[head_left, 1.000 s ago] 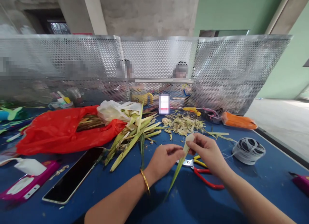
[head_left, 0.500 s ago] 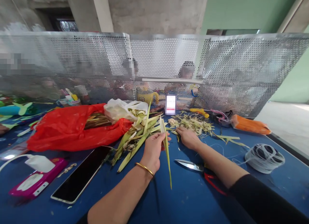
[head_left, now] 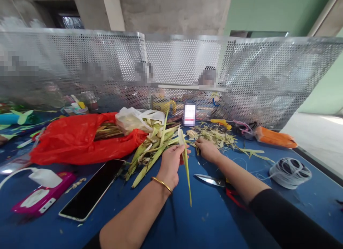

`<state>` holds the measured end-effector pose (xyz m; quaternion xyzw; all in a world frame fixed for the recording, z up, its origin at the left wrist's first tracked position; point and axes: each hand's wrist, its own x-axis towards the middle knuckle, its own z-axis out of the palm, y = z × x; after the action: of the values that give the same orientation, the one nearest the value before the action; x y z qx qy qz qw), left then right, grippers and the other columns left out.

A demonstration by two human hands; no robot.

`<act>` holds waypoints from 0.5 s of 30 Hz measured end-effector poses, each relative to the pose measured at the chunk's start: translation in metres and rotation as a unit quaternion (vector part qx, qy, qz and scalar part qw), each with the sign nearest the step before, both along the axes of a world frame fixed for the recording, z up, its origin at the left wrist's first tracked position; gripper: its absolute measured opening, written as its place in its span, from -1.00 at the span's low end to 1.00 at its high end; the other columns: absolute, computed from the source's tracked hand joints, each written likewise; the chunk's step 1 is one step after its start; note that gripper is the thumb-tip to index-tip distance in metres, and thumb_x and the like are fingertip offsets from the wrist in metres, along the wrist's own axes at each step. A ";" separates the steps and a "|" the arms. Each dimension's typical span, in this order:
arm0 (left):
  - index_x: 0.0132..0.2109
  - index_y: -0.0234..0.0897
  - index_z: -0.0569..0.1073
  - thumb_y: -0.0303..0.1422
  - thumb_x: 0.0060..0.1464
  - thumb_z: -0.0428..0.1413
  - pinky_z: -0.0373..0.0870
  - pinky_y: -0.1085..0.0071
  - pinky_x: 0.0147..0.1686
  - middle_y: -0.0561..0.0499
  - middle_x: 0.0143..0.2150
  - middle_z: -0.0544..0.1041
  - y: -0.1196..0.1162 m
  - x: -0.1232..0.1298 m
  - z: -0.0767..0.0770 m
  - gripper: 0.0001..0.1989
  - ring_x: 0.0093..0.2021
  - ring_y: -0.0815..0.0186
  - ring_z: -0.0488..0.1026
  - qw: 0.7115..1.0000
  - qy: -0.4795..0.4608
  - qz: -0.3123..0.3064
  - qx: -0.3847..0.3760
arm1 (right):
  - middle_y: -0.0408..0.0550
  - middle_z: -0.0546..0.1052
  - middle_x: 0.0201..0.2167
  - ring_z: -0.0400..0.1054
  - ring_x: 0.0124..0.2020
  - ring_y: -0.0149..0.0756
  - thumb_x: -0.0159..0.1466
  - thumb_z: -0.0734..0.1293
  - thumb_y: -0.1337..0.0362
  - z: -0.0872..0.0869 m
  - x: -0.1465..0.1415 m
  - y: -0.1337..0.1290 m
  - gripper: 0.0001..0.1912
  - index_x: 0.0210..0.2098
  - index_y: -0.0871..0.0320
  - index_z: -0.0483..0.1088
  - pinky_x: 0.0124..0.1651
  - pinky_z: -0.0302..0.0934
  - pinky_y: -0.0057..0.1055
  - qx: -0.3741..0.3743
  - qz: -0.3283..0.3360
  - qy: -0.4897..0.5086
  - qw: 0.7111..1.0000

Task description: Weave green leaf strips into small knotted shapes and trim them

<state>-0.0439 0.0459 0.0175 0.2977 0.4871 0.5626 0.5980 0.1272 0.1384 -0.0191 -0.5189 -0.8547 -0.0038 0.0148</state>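
Observation:
My left hand (head_left: 171, 163), with a gold bangle at the wrist, pinches a long green leaf strip (head_left: 187, 174) that hangs pointed end down. My right hand (head_left: 207, 149) rests at the near left edge of a heap of shredded leaf scraps (head_left: 219, 136); its fingertips are partly hidden in the scraps, so what they hold is unclear. Left of my left hand lies a bundle of green leaves (head_left: 150, 158). Scissors (head_left: 210, 180) with red handles lie partly under my right forearm.
A red plastic bag (head_left: 69, 138), a black phone (head_left: 92, 190) and a magenta power bank (head_left: 44, 193) lie left. String spool (head_left: 291, 173) and orange packet (head_left: 276, 137) stand right. A lit phone (head_left: 190, 114) stands before a perforated metal screen (head_left: 182, 59); people sit behind it.
The camera view has shifted slightly. My hands stay in nearly the same places, the left with the leaf strip and the right at the scraps.

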 end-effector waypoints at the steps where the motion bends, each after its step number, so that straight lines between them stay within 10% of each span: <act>1: -0.35 -0.34 0.56 -0.29 -0.09 0.18 0.16 0.54 -0.50 -0.01 -0.46 0.53 -0.001 0.001 0.000 -0.80 -0.52 0.46 0.36 1.000 0.000 -0.008 -0.005 | 0.15 0.39 0.07 0.27 0.08 -0.12 0.22 0.11 0.52 0.000 0.000 -0.001 -0.52 0.08 0.19 0.37 0.05 0.13 -0.32 0.000 -0.003 0.000 1.000; 15: -0.37 -0.36 0.57 -0.32 -0.13 0.21 0.20 0.56 -0.50 0.00 -0.48 0.52 -0.010 0.010 -0.004 -0.82 -0.53 0.48 0.37 0.998 0.004 -0.039 -0.040 | 0.03 0.40 0.01 0.36 -0.08 -0.23 0.32 0.26 0.20 -0.003 0.002 0.000 -0.68 0.03 0.16 0.32 -0.06 0.32 -0.17 -0.020 -0.005 0.079 0.997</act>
<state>-0.0339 0.0357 0.0140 0.2942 0.4997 0.5176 0.6292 0.1292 0.1385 -0.0220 -0.5219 -0.8483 0.0537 0.0717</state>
